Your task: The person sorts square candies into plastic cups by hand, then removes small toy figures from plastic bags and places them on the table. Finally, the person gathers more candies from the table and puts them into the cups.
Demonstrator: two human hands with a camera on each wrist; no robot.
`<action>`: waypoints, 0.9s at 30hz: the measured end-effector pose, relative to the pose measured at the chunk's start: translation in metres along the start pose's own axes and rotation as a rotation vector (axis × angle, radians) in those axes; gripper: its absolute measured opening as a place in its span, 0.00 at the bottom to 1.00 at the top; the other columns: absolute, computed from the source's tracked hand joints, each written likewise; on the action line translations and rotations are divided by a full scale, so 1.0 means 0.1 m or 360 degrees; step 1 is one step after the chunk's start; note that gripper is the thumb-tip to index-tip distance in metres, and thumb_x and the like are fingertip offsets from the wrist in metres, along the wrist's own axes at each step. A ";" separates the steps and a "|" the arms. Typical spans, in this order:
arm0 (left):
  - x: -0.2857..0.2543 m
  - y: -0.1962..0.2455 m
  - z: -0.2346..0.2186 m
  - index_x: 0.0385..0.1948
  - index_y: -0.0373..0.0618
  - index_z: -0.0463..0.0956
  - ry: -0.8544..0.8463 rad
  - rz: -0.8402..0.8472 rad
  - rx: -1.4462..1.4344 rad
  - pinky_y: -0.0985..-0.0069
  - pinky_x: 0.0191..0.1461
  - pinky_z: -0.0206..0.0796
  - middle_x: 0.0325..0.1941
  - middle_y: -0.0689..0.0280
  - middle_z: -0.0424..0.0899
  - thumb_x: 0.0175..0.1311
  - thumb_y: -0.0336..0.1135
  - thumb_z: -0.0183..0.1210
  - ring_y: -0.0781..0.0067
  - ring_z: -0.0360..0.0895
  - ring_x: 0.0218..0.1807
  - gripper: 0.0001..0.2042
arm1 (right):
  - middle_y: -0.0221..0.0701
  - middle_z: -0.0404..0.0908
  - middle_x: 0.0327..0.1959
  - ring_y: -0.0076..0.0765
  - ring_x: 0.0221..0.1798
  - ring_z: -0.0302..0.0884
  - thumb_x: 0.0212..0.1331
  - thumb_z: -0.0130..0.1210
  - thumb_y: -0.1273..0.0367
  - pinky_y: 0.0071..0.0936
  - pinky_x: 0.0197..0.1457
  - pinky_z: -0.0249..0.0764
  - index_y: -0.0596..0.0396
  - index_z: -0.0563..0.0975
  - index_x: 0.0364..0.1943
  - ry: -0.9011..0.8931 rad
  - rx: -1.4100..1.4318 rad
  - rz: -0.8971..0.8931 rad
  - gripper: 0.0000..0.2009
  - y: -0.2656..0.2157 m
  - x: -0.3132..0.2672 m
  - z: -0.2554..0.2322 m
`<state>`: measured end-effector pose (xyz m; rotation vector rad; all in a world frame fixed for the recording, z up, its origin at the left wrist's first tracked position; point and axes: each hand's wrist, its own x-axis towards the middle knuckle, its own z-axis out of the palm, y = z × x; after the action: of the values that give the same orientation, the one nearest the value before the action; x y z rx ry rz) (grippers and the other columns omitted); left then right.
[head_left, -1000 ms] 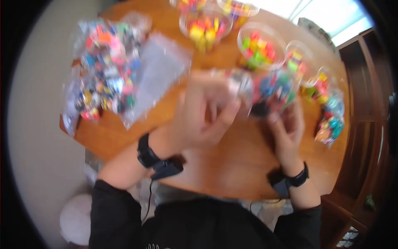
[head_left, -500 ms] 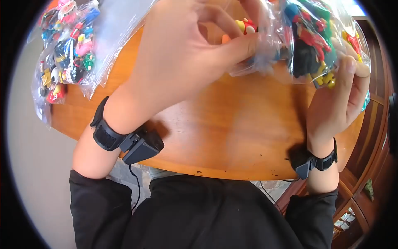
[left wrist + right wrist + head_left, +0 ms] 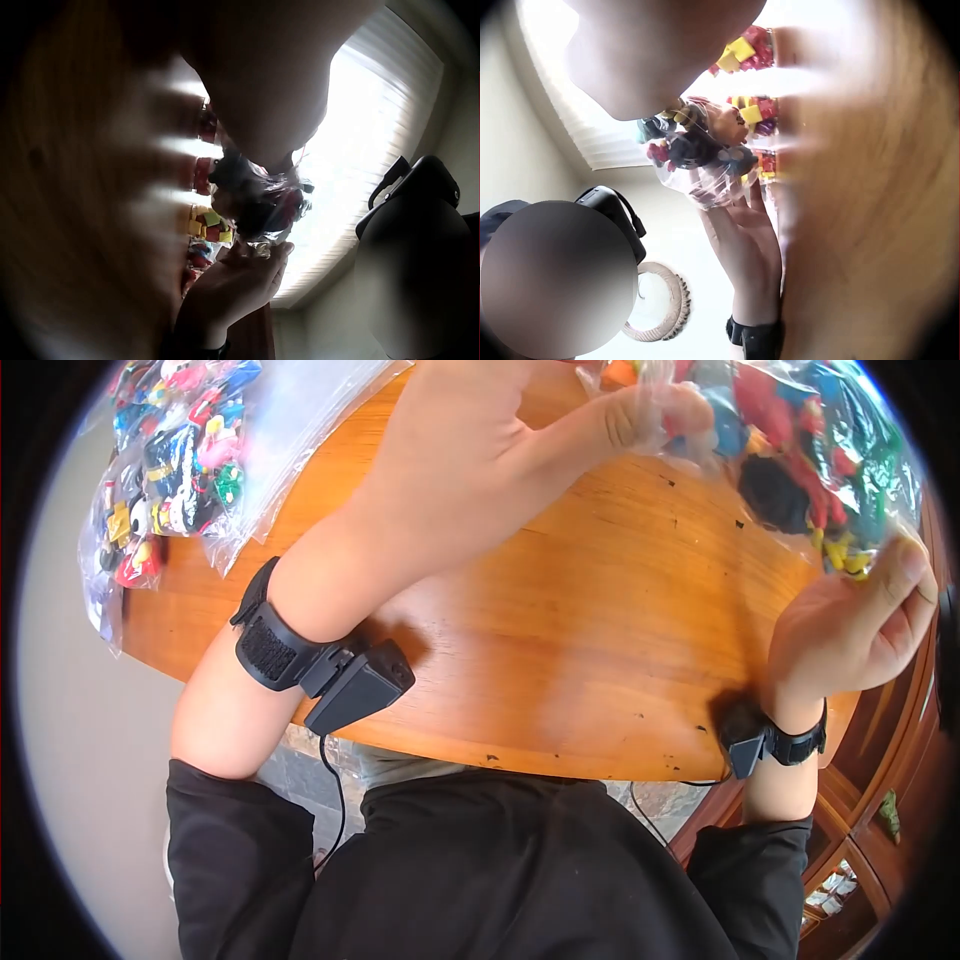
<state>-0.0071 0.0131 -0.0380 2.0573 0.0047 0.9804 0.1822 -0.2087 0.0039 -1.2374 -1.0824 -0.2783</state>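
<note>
A clear plastic bag (image 3: 775,475) of small colourful toy figures hangs between both hands above the table, red, green, black and yellow pieces showing through. My left hand (image 3: 470,480) pinches its gathered end between thumb and fingers, part of that hand being cut off by the top edge of the head view. At the opposite end, my right hand (image 3: 850,615) grips the plastic near some yellow pieces. The left wrist view shows the bag (image 3: 266,210) dark against a bright window, just above the right hand (image 3: 232,292). In the right wrist view, the left hand (image 3: 746,244) reaches up to the bag.
A larger bag of toy figures (image 3: 180,470) lies at the table's left, beside a flat clear plastic bag (image 3: 300,445). Tubs of red and yellow pieces (image 3: 754,112) line the far side. A wooden cabinet (image 3: 870,760) stands right of the wooden table (image 3: 560,650).
The head view has tilted, putting the hands higher in the picture and the tubs out of it. In the last half second the right hand and the bag have shifted rightward.
</note>
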 end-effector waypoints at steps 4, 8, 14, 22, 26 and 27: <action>0.02 0.17 -0.01 0.81 0.40 0.63 -0.0211 0.0017 0.0037 0.66 0.70 0.73 0.71 0.54 0.81 0.79 0.48 0.68 0.62 0.82 0.66 0.37 | 0.41 0.91 0.50 0.33 0.52 0.89 0.83 0.59 0.66 0.32 0.62 0.84 0.63 0.82 0.51 0.0199 -0.0052 0.0065 0.11 -0.04 0.10 -0.03; 0.00 0.15 0.16 0.64 0.32 0.75 -0.0021 0.0323 0.0329 0.60 0.61 0.81 0.60 0.45 0.85 0.70 0.36 0.74 0.49 0.88 0.58 0.26 | 0.38 0.90 0.47 0.27 0.50 0.85 0.82 0.61 0.66 0.26 0.60 0.80 0.63 0.83 0.49 -0.0228 -0.0205 0.0106 0.11 -0.11 0.19 -0.10; -0.03 0.26 0.14 0.65 0.33 0.78 -0.0273 0.0012 0.0244 0.55 0.71 0.75 0.62 0.46 0.85 0.63 0.40 0.78 0.41 0.81 0.66 0.32 | 0.36 0.86 0.54 0.28 0.56 0.84 0.84 0.57 0.64 0.29 0.64 0.79 0.62 0.82 0.47 -0.0194 0.0033 0.0490 0.12 -0.14 0.25 -0.17; -0.01 0.36 0.12 0.70 0.38 0.75 -0.0383 -0.0083 0.0410 0.55 0.75 0.71 0.69 0.50 0.82 0.64 0.42 0.77 0.43 0.78 0.70 0.35 | 0.35 0.85 0.52 0.29 0.53 0.85 0.86 0.55 0.62 0.31 0.62 0.82 0.59 0.78 0.47 -0.0002 -0.0108 0.0341 0.13 -0.30 0.32 -0.18; 0.01 0.38 0.08 0.81 0.46 0.67 -0.0500 -0.0162 0.0311 0.55 0.80 0.67 0.74 0.54 0.79 0.62 0.36 0.78 0.44 0.75 0.75 0.43 | 0.39 0.84 0.63 0.37 0.66 0.84 0.87 0.51 0.56 0.40 0.71 0.81 0.63 0.79 0.56 0.0142 0.0230 0.0954 0.20 -0.27 0.29 -0.23; 0.02 0.38 0.10 0.81 0.46 0.67 -0.0486 -0.0158 0.0314 0.55 0.80 0.67 0.74 0.54 0.79 0.62 0.36 0.78 0.44 0.75 0.75 0.43 | 0.38 0.84 0.62 0.36 0.65 0.84 0.87 0.51 0.57 0.40 0.70 0.81 0.62 0.79 0.56 0.0108 0.0218 0.0920 0.19 -0.28 0.28 -0.24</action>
<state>-0.0117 -0.0178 -0.0138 2.3466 0.0440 0.6180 0.1893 -0.2291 0.0444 -1.3487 -0.6357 0.1925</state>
